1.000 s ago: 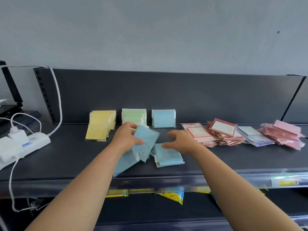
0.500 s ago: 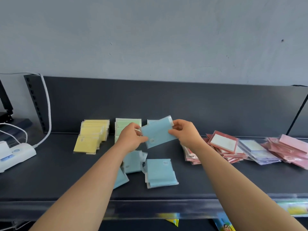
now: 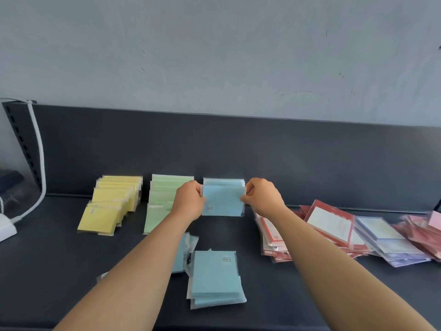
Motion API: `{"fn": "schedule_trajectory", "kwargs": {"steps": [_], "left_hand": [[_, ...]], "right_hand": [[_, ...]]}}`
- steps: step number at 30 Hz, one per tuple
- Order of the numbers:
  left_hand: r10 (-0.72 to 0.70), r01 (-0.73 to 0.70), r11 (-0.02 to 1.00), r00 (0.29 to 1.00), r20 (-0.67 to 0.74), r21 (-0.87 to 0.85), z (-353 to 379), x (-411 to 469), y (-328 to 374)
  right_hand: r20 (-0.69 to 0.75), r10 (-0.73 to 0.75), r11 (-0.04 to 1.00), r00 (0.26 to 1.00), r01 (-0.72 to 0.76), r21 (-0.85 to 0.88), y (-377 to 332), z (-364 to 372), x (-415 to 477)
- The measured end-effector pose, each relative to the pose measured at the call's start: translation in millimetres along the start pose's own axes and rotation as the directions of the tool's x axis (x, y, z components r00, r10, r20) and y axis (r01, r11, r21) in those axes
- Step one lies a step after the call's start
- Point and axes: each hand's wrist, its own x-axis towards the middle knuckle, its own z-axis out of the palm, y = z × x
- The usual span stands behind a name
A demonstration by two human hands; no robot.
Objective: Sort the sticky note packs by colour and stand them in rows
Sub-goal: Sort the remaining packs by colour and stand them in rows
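On the dark shelf, a blue sticky note pack stands upright at the front of the blue row against the back panel. My left hand pinches its left edge and my right hand pinches its right edge. A yellow row and a green row stand to the left. A loose stack of blue packs lies flat near the front, with more blue packs partly hidden under my left forearm.
Unsorted red packs, lilac packs and pink packs lie heaped at the right. A white cable runs down the left upright to a white power strip.
Both hands carried the blue pack from mid-air back to the blue row and turned it level and upright. The view came closer and shifted.
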Motion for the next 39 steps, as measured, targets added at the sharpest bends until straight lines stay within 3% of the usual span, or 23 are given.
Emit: {"fn": "schedule_trajectory", "kwargs": {"steps": [14,25,32,39], "left_hand": [[-0.035,0.038,0.988,0.999,-0.022,0.152,28,22,-8],[0.054,-0.051,0.965,0.999,-0.005,0.257,27,15,-7],[0.151,-0.153,0.957,0.988,0.027,0.246,1,-2,1],[0.198,-0.212,0.933,0.977,0.075,0.290,-60,-50,2]], "right_hand": [[0.008,0.067,0.992,0.998,-0.066,-0.111,5,15,19],[0.025,0.071,0.987,0.997,-0.067,-0.149,2,16,10],[-0.019,-0.005,0.984,1.000,0.001,-0.180,-10,7,-8],[0.088,-0.066,0.988,0.994,0.078,-0.135,-34,-3,-62]]}}
